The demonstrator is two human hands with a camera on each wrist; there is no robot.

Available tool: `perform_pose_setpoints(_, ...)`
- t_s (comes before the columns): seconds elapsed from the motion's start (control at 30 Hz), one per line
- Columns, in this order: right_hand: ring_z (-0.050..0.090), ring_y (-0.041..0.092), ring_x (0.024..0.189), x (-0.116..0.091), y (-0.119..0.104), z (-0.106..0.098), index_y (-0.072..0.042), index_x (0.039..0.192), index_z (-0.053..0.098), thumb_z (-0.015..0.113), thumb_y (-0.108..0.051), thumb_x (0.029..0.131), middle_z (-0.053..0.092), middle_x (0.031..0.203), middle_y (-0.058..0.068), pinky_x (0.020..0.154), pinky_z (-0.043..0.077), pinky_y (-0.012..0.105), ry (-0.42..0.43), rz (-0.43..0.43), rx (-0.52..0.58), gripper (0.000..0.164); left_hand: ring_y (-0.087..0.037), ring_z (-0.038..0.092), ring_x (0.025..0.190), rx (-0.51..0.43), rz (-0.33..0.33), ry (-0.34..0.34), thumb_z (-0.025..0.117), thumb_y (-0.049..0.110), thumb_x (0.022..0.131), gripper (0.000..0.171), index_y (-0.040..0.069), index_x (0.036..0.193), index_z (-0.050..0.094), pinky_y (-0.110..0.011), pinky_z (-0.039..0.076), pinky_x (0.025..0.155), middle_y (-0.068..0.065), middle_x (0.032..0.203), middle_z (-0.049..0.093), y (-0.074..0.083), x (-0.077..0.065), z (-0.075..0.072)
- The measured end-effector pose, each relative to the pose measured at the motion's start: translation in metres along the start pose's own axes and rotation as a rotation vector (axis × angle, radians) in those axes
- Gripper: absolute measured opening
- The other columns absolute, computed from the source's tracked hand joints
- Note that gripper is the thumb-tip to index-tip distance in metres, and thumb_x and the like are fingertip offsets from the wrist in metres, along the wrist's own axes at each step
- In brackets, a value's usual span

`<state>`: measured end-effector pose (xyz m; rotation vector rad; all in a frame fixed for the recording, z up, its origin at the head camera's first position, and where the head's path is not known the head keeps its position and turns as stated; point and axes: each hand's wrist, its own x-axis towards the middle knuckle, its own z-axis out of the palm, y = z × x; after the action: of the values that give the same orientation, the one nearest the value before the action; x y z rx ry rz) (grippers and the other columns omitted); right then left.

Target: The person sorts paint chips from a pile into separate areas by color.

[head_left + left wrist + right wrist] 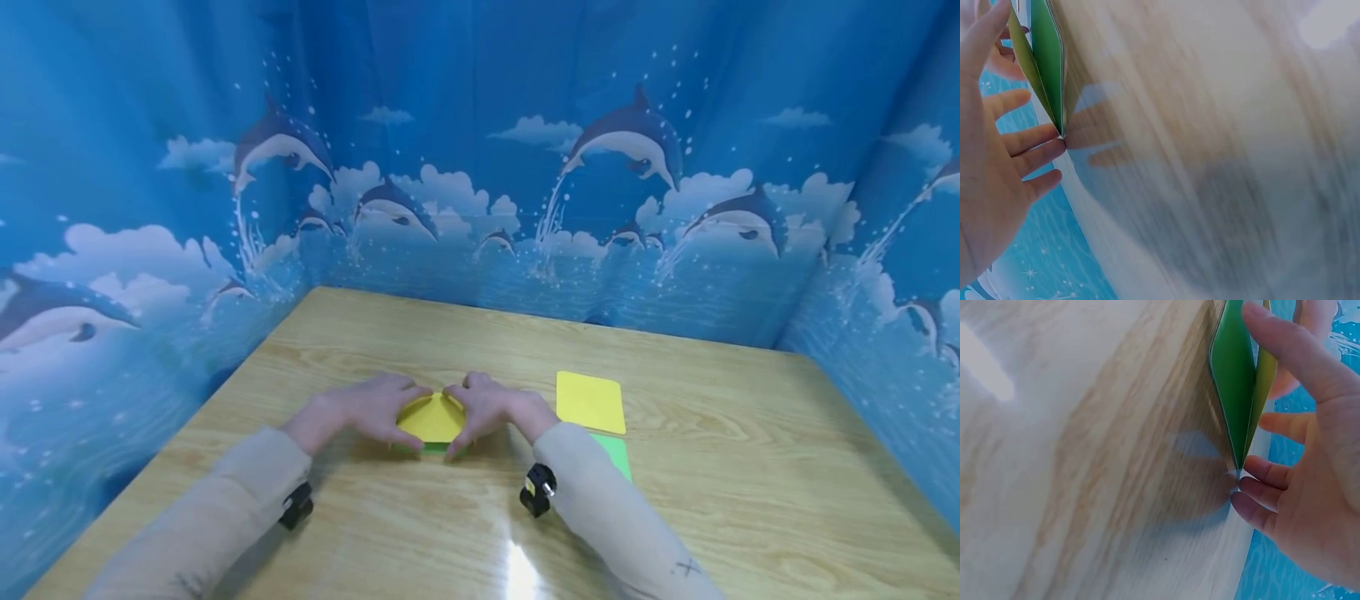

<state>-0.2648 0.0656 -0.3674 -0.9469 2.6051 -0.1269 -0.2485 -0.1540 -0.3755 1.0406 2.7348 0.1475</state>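
Observation:
A yellow square sheet (432, 419) bows upward over a green sheet (1045, 53) in the middle of the table. The green one shows as a thin strip along the near edge in the head view. Both sheets meet at their side edges. My left hand (380, 408) holds the left side, thumb near the front edge, index finger toward the back, other fingertips at the side. Mirroring it, my right hand (483, 410) holds the right side the same way. In the right wrist view the thumb (1288, 340) overlaps the green sheet.
Another yellow square (590, 403) lies flat to the right, with a green square (617, 454) just in front of it, partly behind my right sleeve. The wooden table (735, 467) is bordered at the back and sides by a blue dolphin-print curtain (465, 108).

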Motion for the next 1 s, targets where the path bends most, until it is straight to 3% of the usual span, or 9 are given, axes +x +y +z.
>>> perform_pose_setpoints(0.23, 0.036, 0.021, 0.114, -0.002, 0.000, 0.001, -0.018, 0.144, 0.031, 0.075, -0.063, 0.060, 0.037, 0.128, 0.010, 0.089, 0.042, 0.037, 0.020, 0.001, 0.009, 0.105, -0.031, 0.040, 0.124, -0.028, 0.012, 0.030, 0.061, 0.067, 0.072, 0.095, 0.006, 0.140, 0.037, -0.049, 0.029, 0.103, -0.013, 0.136, 0.045, 0.004, 0.003, 0.001)
perform_pose_setpoints(0.53, 0.036, 0.020, 0.113, -0.004, 0.001, 0.001, -0.015, 0.145, 0.030, 0.075, -0.064, 0.058, 0.037, 0.128, 0.009, 0.088, 0.043, 0.036, 0.048, -0.016, -0.008, 0.109, -0.026, 0.046, 0.113, -0.129, -0.048, 0.042, 0.072, 0.063, 0.063, 0.100, 0.008, 0.139, 0.038, -0.045, 0.039, 0.094, -0.012, 0.131, 0.046, 0.007, 0.006, -0.001)
perform_pose_setpoints(0.63, 0.038, 0.020, 0.112, -0.007, 0.002, 0.000, -0.012, 0.144, 0.030, 0.077, -0.062, 0.059, 0.037, 0.130, 0.010, 0.088, 0.044, 0.035, 0.066, -0.014, -0.003, 0.109, -0.023, 0.049, 0.103, -0.114, -0.037, 0.072, 0.074, 0.062, 0.062, 0.101, 0.003, 0.138, 0.039, -0.040, 0.044, 0.086, -0.011, 0.123, 0.048, 0.008, 0.009, -0.001)
perform_pose_setpoints(0.77, 0.040, 0.025, 0.120, -0.011, 0.007, -0.002, -0.007, 0.142, 0.032, 0.076, -0.058, 0.063, 0.036, 0.139, 0.014, 0.096, 0.041, 0.038, 0.123, -0.030, -0.046, 0.104, -0.021, 0.049, 0.097, -0.047, -0.004, 0.159, 0.073, 0.062, 0.062, 0.101, -0.004, 0.133, 0.042, -0.037, 0.045, 0.083, -0.013, 0.116, 0.049, 0.008, 0.014, -0.005)
perform_pose_setpoints(1.0, 0.036, 0.028, 0.127, -0.022, 0.024, -0.013, -0.002, 0.142, 0.033, 0.073, -0.057, 0.067, 0.035, 0.143, 0.015, 0.102, 0.035, 0.041, 0.202, -0.019, -0.113, 0.101, -0.019, 0.049, 0.091, 0.034, 0.010, 0.250, 0.071, 0.065, 0.062, 0.100, -0.003, 0.130, 0.045, -0.033, 0.045, 0.078, -0.011, 0.111, 0.051, 0.018, 0.029, -0.013)
